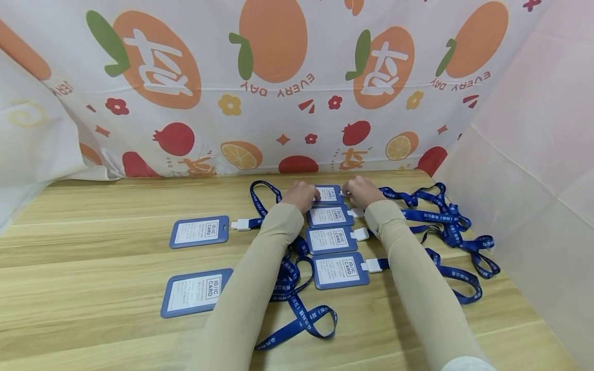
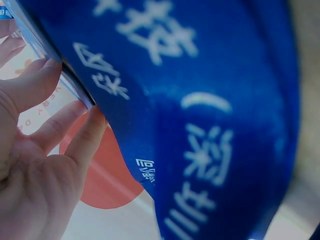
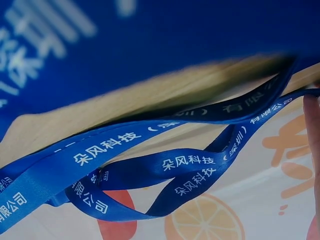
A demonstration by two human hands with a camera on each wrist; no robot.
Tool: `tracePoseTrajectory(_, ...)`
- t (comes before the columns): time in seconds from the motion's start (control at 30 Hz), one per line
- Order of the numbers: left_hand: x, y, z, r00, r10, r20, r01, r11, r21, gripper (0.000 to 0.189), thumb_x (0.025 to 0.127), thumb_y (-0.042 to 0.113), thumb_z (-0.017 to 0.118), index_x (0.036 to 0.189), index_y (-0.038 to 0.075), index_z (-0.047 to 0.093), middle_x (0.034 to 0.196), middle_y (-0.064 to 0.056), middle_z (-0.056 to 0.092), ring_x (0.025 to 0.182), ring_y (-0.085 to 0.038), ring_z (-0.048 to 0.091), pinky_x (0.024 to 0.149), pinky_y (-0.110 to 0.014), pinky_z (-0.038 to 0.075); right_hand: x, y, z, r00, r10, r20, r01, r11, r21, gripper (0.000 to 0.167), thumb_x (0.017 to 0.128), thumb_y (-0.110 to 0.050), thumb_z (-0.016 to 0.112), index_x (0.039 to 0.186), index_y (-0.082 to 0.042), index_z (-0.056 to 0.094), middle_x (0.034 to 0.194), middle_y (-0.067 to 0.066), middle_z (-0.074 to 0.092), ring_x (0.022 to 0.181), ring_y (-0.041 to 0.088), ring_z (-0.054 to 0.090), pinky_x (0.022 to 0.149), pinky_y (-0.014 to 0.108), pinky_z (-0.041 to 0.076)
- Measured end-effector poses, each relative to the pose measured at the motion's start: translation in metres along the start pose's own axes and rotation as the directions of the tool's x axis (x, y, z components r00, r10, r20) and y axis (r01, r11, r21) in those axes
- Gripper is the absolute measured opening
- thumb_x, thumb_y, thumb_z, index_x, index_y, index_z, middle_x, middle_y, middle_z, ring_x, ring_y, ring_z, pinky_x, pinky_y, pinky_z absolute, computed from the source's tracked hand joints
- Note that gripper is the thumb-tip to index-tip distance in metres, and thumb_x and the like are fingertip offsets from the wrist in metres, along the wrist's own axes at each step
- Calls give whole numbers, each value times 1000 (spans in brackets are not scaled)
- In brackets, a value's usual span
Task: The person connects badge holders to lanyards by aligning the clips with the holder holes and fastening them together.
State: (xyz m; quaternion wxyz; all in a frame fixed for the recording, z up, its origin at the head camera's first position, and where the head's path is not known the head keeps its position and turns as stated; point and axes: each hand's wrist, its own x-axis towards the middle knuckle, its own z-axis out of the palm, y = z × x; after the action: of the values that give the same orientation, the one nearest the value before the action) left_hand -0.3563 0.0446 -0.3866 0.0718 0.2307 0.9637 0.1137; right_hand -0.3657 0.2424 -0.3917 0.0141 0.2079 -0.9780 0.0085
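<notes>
In the head view, my left hand (image 1: 300, 196) pinches the left edge of the farthest blue ID badge holder (image 1: 328, 194) between thumb and fingers. My right hand (image 1: 363, 191) is at that holder's right end, its fingers bent around the white clip and the start of the blue lanyard (image 1: 394, 194). Directly below lie three more badge holders, among them a middle one (image 1: 330, 239) and the nearest one (image 1: 341, 270), stacked in a column. A strap close to the camera fills much of the left wrist view. At the right wrist view's edge, a finger (image 3: 312, 117) touches a lanyard.
Two more badge holders lie to the left, one farther back (image 1: 199, 232) and one nearer (image 1: 195, 292), partly behind the left sleeve. Tangled lanyards (image 1: 297, 309) lie between my arms, others (image 1: 452, 226) at the right. A fruit-print curtain (image 1: 278, 123) hangs behind the wooden table (image 1: 93, 247).
</notes>
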Motion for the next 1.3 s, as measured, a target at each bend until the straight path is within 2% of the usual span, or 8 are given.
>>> tracePoseTrajectory(0.43,-1,-1,-1,1000,0,8,0,1000,-2,36,100,-3,59,128,15,73,135,-9,65,115,-28,51,105,-40,43,1,1,2,999,-24,-21,24,1000,-5,17,90,6,70,104,-1,79,102,13,75,95,28,70,89,39,55)
tracePoseTrajectory(1.3,3,-1,0,1000,10,22,-10,1000,21,34,100,1,62,128,15,73,135,-9,64,113,-29,50,105,-40,43,5,3,5,1000,3,0,-3,1000,13,20,90,6,71,108,-1,78,106,15,75,99,29,70,91,40,55)
